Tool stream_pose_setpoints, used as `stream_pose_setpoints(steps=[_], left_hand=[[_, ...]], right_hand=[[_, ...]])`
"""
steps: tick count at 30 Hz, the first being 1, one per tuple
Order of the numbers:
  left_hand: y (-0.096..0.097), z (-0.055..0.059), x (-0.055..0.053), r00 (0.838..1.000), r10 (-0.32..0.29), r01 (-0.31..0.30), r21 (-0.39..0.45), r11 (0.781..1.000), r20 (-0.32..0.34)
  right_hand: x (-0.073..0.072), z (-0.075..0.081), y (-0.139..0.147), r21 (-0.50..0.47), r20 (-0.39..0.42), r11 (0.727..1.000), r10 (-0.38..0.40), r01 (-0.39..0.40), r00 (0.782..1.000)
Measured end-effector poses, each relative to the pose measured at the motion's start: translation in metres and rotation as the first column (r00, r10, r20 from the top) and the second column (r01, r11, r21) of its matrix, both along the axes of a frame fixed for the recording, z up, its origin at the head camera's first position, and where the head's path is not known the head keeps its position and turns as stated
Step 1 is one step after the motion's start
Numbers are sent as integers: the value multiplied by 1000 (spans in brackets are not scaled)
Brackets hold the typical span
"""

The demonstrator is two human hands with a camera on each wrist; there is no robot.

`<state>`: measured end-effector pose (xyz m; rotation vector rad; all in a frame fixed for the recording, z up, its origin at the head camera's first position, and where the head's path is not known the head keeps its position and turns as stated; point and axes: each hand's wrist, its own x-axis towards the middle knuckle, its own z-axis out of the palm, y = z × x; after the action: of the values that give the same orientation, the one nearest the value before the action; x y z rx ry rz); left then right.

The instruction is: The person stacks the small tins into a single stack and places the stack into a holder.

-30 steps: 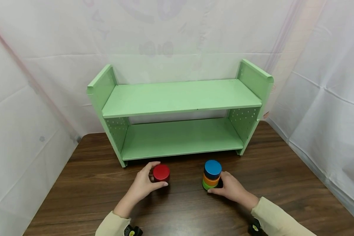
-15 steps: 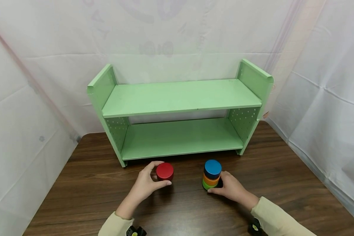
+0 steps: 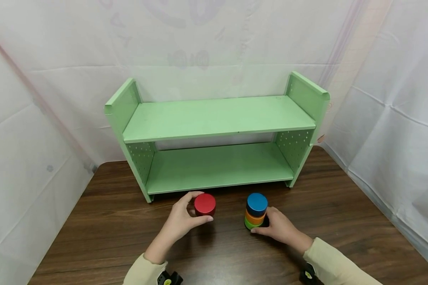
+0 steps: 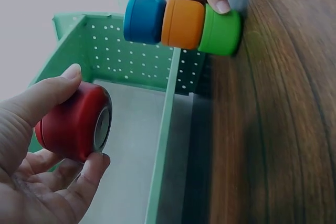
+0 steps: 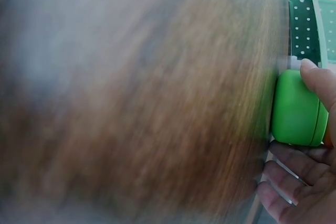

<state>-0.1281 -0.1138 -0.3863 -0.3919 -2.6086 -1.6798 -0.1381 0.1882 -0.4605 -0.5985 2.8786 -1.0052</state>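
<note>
Two bare hands above a dark wood-grain table (image 3: 228,261), before a pale green two-tier shelf (image 3: 217,118). The left hand (image 3: 176,221) pinches a red canister (image 3: 205,204) – thumb on the near side, fingers on the far side – and holds it above the table; its underside, metallic and recessed in the left wrist view, faces the wood. To the right, apart from it, three canisters stand upright in one column: the blue canister (image 3: 257,203) on top, the orange canister (image 4: 182,23) in the middle, the green canister (image 4: 220,31) lowest, resting on the table. The right hand's (image 3: 279,226) grip pinches the green canister, thumb laid against its near side. Pale beige sleeves (image 3: 337,265) cover the forearms, a black device (image 3: 169,278) at each cuff; white printed cloth (image 3: 214,43) hangs behind the shelf
</note>
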Motion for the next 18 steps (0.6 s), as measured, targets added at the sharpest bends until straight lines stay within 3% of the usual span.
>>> stream_pose_setpoints(steps=[18], left_hand=[[25,11,-6,998,-52,52,23,998,-25]], right_hand=[[-1,-1,0,-1,-4,1000,2,-2,1000]])
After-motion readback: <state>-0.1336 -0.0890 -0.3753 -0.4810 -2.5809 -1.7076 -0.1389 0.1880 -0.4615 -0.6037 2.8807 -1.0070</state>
